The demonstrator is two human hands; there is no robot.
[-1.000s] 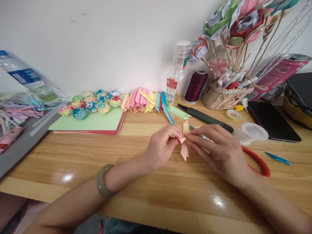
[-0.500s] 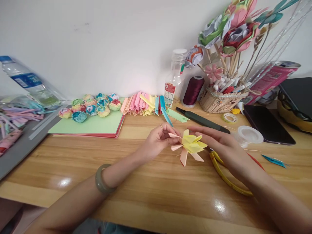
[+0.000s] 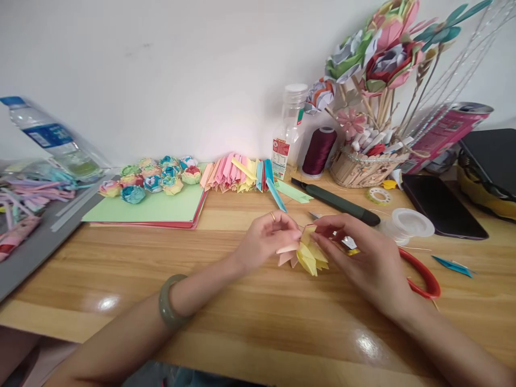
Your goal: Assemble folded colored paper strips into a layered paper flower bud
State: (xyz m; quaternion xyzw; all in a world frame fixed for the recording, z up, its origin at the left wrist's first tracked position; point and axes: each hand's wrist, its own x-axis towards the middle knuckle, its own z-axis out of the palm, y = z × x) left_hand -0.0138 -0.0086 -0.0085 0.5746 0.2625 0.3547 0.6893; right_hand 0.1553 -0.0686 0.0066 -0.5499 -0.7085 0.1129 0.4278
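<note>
As seen in the head view, and taking the paper flower point(image 3: 310, 258) as centre of the dial, the work is held just above the wooden table point(image 3: 193, 263). The left hand point(image 3: 264, 242), at nine o'clock, has thumb and fingertips pinched together on the flower's pink side. The right hand point(image 3: 368, 260), at three o'clock, has its thumb and forefinger nearly together at the yellow edge, touching it; I cannot tell whether they grip.

Noted as obscured: the flower's centre, behind fingertips; a metal piece point(image 3: 350, 244), partly behind the right hand and not identifiable; a red loop handle point(image 3: 423, 275) just past three o'clock, partly covered by the right wrist. Noted as cut off: both forearms, the bunch of coloured strips point(image 3: 32, 188) toward ten o'clock, and the dark case point(image 3: 489, 156) toward two. The pink topmost bloom point(image 3: 393, 24) reaches the upper edge.

Labels inspected: the leaning water bottle point(image 3: 56, 137), at ten o'clock, bears a blue label with white lettering, illegible to me. The clear bottle point(image 3: 288, 129), just before twelve, carries a red and white label, its print too small to read. The pink can point(image 3: 449, 134), between one and two, shows pale printing I cannot make out. Folded paper pieces point(image 3: 236, 172) stand at eleven, beside small finished flowers point(image 3: 153, 177) on green paper point(image 3: 141, 210).
</note>
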